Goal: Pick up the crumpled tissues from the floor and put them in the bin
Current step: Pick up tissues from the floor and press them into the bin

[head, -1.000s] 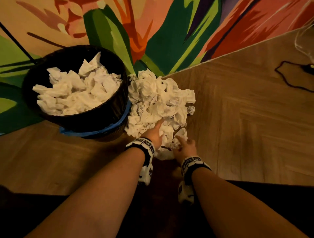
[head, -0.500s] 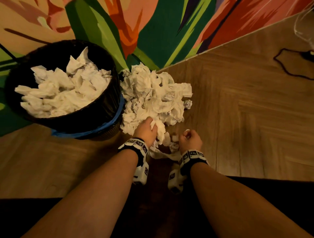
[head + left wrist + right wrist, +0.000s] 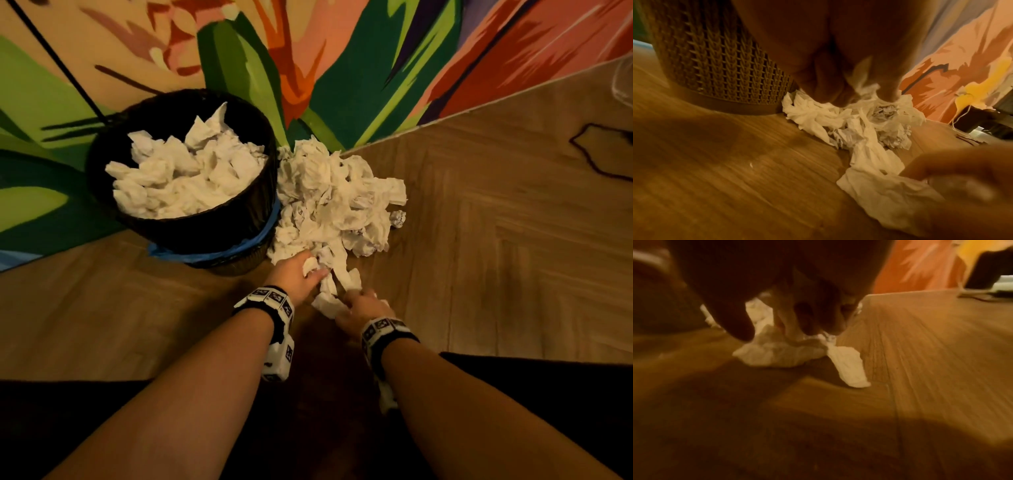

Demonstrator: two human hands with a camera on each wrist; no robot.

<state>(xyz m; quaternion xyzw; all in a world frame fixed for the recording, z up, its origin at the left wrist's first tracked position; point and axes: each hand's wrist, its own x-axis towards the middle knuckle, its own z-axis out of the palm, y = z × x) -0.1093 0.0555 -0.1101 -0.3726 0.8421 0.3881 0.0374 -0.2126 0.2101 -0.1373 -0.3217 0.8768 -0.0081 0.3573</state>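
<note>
Since a second ago the right hand (image 3: 363, 306) has pulled back toward the body from the near edge of the pile and now has its fingers (image 3: 795, 327) curled down onto a loose tissue (image 3: 781, 353) on the floor (image 3: 513, 260), pinching its top; one flap trails off to the right. The left hand (image 3: 298, 277) has moved little, sitting at the near-left edge of the tissue pile (image 3: 337, 198), fingers (image 3: 824, 84) curled into the paper with a wad gripped between thumb and fingers.

The pile lies on the floor just right of the bin (image 3: 191, 236), touching its wall, and reaches forward from both hands. The bin is already heaped with tissues (image 3: 185, 178) near its rim.

Key relation: the bin is forward-left of both hands, and the left hand is the nearer one. Both loads need a lift up and leftward over the rim. Likely risk: trailing flaps drag or drop, and the heaped bin may shed pieces.
</note>
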